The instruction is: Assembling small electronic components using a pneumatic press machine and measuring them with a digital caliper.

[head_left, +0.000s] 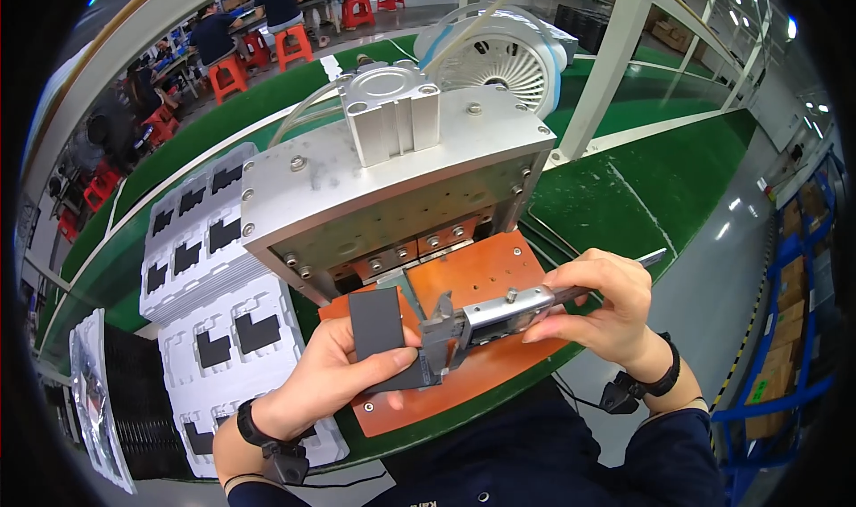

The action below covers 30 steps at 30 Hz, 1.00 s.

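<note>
Matte black flat piece [376,320] gripped in left hand [334,369], caliper [508,315] in right hand [611,302], over orange board [490,364].
Hands apart, each clamped on its item. Caliper jaws at the piece's right edge; full contact cannot be told. Jaws best held square, closed lightly, piece unbent. Metal caliper, smooth drilled board, blocky silver press [392,204] behind, on green desk [642,204].

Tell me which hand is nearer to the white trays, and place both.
Left. The left hand, holding the black part, is just right of the white trays; the right hand, on the caliper, is farther right, beyond the black part.
</note>
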{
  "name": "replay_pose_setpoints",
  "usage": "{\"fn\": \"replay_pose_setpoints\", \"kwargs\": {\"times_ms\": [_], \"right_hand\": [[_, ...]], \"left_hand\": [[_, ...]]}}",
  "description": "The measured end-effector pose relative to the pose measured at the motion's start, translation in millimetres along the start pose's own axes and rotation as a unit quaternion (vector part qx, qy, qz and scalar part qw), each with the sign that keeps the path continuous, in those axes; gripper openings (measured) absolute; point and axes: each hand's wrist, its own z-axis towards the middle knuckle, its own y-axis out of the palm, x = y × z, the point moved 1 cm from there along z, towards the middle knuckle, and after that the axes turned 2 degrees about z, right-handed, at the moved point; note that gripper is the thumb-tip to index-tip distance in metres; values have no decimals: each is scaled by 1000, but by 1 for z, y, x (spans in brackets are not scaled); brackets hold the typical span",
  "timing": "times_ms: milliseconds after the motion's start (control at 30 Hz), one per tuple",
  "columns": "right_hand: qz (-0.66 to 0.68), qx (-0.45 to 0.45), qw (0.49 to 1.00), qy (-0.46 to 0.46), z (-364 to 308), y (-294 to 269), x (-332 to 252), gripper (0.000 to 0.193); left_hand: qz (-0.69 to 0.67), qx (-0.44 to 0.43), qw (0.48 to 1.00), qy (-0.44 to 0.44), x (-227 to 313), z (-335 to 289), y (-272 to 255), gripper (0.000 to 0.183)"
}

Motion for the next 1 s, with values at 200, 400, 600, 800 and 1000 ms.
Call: {"fn": "replay_pose_setpoints", "kwargs": {"times_ms": [200, 400, 600, 800, 1000], "right_hand": [[46, 20, 998, 49, -5, 4, -3, 48], [127, 131, 961, 209, -55, -64, 59, 51], [70, 173, 907, 378, -112, -118, 182, 31], [-70, 111, 908, 399, -187, -115, 311, 44], [-265, 51, 898, 347, -149, -75, 271, 42]], "left_hand": [[72, 1, 997, 3, -8, -13, -10, 26], [85, 20, 996, -13, 21, -63, -13, 35], [662, 467, 566, 151, -20, -147, -133, 40], [771, 455, 441, -69, -64, -204, -226, 49], [730, 427, 520, -121, -83, -219, -219, 56]]}}
